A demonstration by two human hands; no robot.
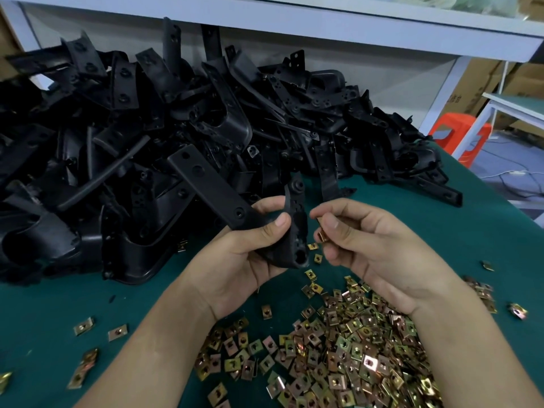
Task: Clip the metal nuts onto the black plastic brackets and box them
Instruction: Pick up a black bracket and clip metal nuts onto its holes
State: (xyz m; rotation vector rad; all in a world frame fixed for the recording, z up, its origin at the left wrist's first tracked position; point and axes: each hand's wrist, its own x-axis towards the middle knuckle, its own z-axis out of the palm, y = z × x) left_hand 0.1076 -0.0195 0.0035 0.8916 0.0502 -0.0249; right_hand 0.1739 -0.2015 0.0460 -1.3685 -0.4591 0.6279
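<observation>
L hand (241, 257) grips a black plastic bracket (206, 181), fingers curled round its bend. R hand (379, 248) pinches a small brass-coloured metal clip nut (322, 234) btwn thumb & forefinger, just beside the bracket, not yet on. Best: line nut's open side w/ bracket edge, hole over hole, push square. Loose nut pile (353, 348) on green bench (59, 304); bracket heap (132, 113) behind. No box in view.

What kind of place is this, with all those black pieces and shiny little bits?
Most likely a small factory or assembly workshop. There is a big heap of black plastic brackets, a pile of metal nuts on a green worktable, and cardboard boxes behind.
</observation>
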